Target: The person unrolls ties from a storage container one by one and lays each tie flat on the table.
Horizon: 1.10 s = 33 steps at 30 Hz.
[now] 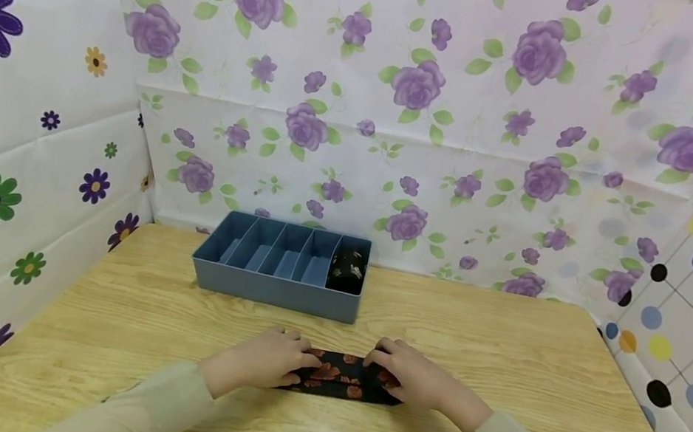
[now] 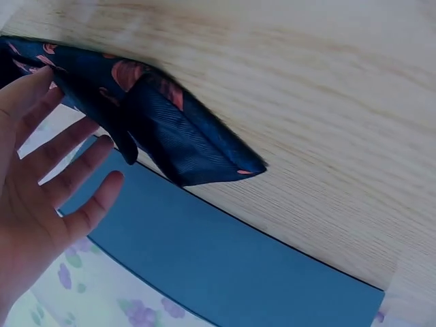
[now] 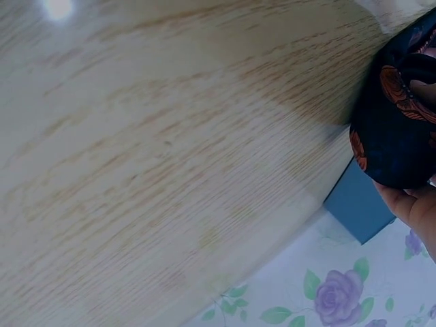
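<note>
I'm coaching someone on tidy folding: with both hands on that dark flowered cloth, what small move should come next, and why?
Probably roll or fold the cloth in from the right end: the right hand already curls round that end, the left hand rests flat on the other, and the organizer holds one bundle beside free slots.

Left hand [image 2: 34,204] at the left edge, palm showing, fingers [image 2: 68,146] straight and spread — index fingertip against the dark folded cloth [image 2: 170,133], remaining fingers just below it. Cloth navy with orange-red flower print, one folded end pointing right, lying on the light wooden table [image 2: 320,102]. Blue box [image 2: 231,266] just beside the cloth — one flat wall visible. Floral backdrop [image 2: 102,300] below the box.
</note>
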Motion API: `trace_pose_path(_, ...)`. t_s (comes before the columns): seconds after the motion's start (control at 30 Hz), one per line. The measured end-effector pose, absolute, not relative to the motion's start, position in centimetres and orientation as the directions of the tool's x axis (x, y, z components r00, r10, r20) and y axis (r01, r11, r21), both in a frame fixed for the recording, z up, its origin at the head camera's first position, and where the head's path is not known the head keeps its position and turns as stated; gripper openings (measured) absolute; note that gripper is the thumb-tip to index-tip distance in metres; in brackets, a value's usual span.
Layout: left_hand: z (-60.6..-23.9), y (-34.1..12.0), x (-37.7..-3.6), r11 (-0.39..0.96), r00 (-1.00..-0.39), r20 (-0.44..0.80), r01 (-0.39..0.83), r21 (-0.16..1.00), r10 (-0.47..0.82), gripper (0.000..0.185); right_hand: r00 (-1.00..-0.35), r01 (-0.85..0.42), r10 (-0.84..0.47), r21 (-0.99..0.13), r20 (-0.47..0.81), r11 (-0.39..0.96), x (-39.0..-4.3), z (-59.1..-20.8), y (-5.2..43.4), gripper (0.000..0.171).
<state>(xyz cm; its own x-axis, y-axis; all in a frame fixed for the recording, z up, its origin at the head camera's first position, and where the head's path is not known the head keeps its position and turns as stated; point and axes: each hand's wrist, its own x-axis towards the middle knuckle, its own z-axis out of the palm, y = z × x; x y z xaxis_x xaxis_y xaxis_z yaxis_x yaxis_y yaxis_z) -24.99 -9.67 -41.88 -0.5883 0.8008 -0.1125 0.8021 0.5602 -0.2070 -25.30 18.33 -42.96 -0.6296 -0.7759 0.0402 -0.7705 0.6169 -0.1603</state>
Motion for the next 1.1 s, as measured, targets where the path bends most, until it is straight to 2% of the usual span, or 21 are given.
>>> trace_pose_path(0.27, -42.1, -8.5, -24.8, 0.541, -0.548, -0.191, 0.836, -0.093, 0.814, 0.051, -0.628, -0.772, -0.777, -0.154, 0.041, 0.616, -25.2, -42.8, 18.2, 0.036)
trace_pose_path(0.43, -42.7, -8.2, -24.6, 0.525, -0.525, -0.198, 0.849, -0.058, 0.827, 0.058, -0.63, -0.77, -0.776, -0.15, 0.025, 0.62, -25.3, -42.6, 18.2, 0.036)
trace_pose_path(0.7, -42.8, -8.4, -24.5, 0.581, -0.566, -0.242, 0.814, -0.012, 0.788, 0.057, -0.62, -0.779, -0.784, -0.146, 0.037, 0.609, -25.4, -42.9, 18.9, 0.035)
trace_pose_path(0.9, -42.7, -8.3, -24.6, 0.608, -0.577, -0.275, 0.793, 0.038, 0.769, 0.057, -0.632, -0.771, -0.774, -0.147, 0.047, 0.62, -25.2, -43.0, 19.3, 0.034)
trace_pose_path(1.1, -42.7, -8.3, -24.5, 0.605, -0.575, -0.27, 0.796, 0.036, 0.772, 0.057, -0.642, -0.764, -0.765, -0.124, 0.052, 0.633, -25.1, -42.8, 19.4, 0.034)
